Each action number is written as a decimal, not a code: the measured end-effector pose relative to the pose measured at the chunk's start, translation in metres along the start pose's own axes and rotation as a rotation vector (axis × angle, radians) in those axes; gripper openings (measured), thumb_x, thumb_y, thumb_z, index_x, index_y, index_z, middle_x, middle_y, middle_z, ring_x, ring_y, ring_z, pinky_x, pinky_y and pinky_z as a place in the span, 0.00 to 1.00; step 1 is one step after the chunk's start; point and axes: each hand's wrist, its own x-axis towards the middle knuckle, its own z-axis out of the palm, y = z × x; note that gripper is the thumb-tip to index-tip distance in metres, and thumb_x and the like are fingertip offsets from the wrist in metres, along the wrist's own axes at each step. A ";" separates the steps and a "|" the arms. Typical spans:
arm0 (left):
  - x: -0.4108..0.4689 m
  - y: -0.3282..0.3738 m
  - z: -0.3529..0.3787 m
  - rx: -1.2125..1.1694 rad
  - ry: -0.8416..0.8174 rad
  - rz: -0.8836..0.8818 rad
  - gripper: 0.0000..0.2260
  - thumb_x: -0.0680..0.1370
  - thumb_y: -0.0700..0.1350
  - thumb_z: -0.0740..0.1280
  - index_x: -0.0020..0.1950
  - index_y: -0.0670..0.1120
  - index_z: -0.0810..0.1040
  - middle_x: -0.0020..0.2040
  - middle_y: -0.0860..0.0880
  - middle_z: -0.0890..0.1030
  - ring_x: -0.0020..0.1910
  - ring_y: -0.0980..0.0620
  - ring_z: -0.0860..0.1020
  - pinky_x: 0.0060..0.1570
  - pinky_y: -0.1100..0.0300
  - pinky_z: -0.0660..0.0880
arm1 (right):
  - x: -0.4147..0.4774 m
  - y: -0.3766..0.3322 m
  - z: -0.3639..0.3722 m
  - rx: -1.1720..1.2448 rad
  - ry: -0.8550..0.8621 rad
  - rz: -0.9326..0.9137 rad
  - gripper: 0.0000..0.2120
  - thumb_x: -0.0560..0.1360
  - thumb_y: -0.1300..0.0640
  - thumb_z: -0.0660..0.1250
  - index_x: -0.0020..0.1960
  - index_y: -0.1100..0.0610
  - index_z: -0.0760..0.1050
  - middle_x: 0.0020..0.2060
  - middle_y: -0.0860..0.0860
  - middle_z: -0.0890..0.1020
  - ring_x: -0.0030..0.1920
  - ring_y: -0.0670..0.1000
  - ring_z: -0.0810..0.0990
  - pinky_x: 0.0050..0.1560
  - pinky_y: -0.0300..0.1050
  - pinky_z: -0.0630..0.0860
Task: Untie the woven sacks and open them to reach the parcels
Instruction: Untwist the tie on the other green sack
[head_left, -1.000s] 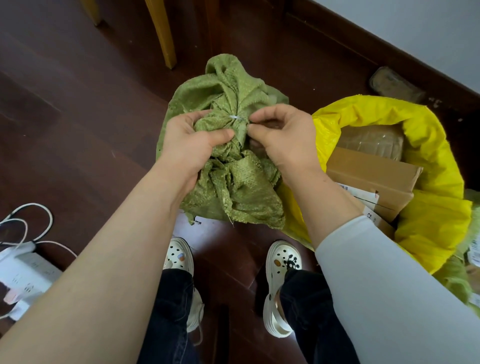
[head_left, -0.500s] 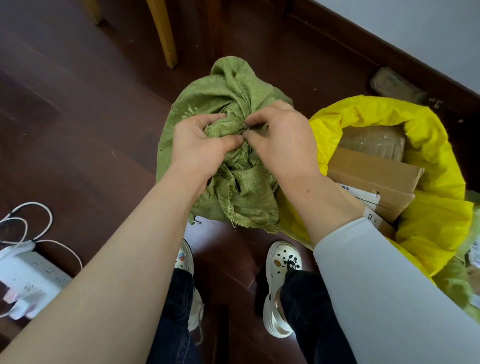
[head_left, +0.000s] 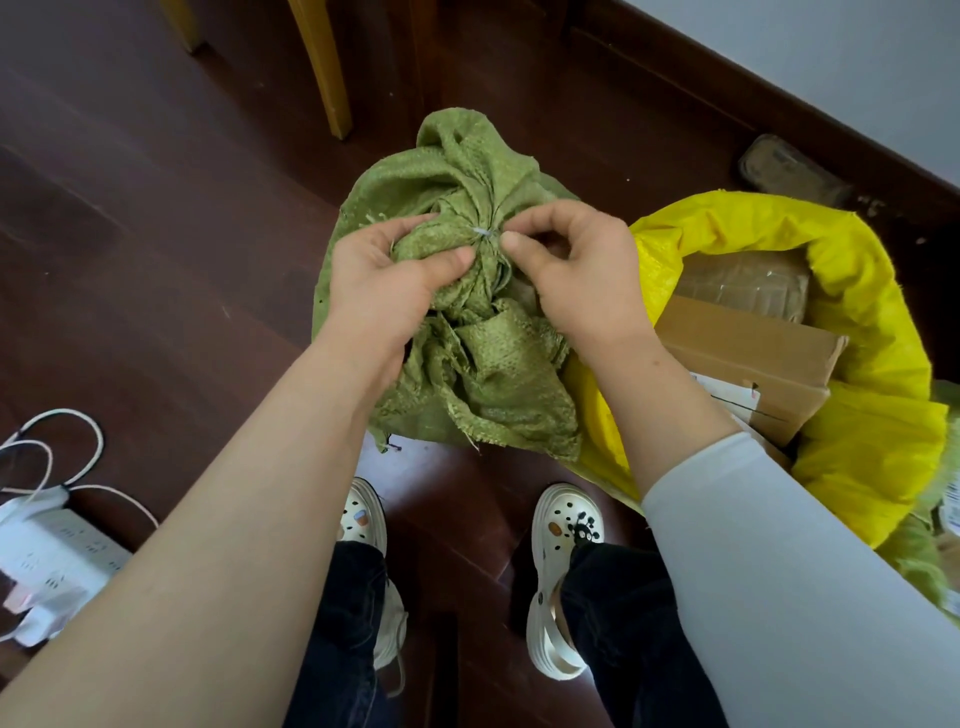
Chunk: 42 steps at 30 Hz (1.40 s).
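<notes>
A green woven sack (head_left: 488, 395) stands on the dark floor in front of me, its neck bunched and bound by a thin white tie (head_left: 480, 233). My left hand (head_left: 387, 280) grips the gathered neck just left of the tie, thumb pressed on the fabric. My right hand (head_left: 576, 275) is at the tie's right side, its thumb and forefinger curled together at the tie; whether they hold it I cannot tell. To the right a yellow woven sack (head_left: 862, 332) stands open, with a brown cardboard parcel (head_left: 748, 353) and a tape-wrapped parcel (head_left: 748, 283) inside.
A yellow wooden furniture leg (head_left: 322, 67) stands behind the green sack. A white power strip (head_left: 52, 556) with white cables lies on the floor at the left. A wrapped bundle (head_left: 789, 169) lies by the baseboard at the right. My feet in white clogs (head_left: 563, 566) stand below the sacks.
My hands have drawn slightly apart on the sack's neck, and the white tie shows between them again; half a second ago my fingers covered it. The sack stays in place.
</notes>
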 end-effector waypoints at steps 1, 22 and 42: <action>0.000 0.000 0.000 -0.007 0.003 -0.001 0.16 0.68 0.31 0.73 0.55 0.37 0.79 0.43 0.43 0.84 0.40 0.48 0.83 0.45 0.54 0.81 | 0.001 0.002 0.002 0.039 -0.009 0.035 0.05 0.73 0.62 0.68 0.42 0.53 0.79 0.34 0.41 0.77 0.38 0.44 0.78 0.50 0.40 0.78; 0.010 0.000 -0.018 0.399 -0.250 -0.157 0.29 0.63 0.61 0.73 0.62 0.55 0.75 0.61 0.51 0.78 0.60 0.49 0.77 0.63 0.45 0.71 | 0.009 0.016 -0.001 0.030 0.034 0.228 0.12 0.69 0.65 0.69 0.35 0.50 0.73 0.33 0.49 0.80 0.38 0.51 0.80 0.47 0.50 0.80; 0.025 -0.009 -0.062 -0.847 -0.044 -0.747 0.24 0.79 0.48 0.61 0.44 0.25 0.77 0.41 0.27 0.78 0.32 0.32 0.80 0.23 0.52 0.79 | 0.002 0.005 -0.003 -0.048 -0.034 -0.077 0.21 0.66 0.65 0.71 0.59 0.62 0.75 0.55 0.57 0.79 0.57 0.55 0.78 0.55 0.44 0.74</action>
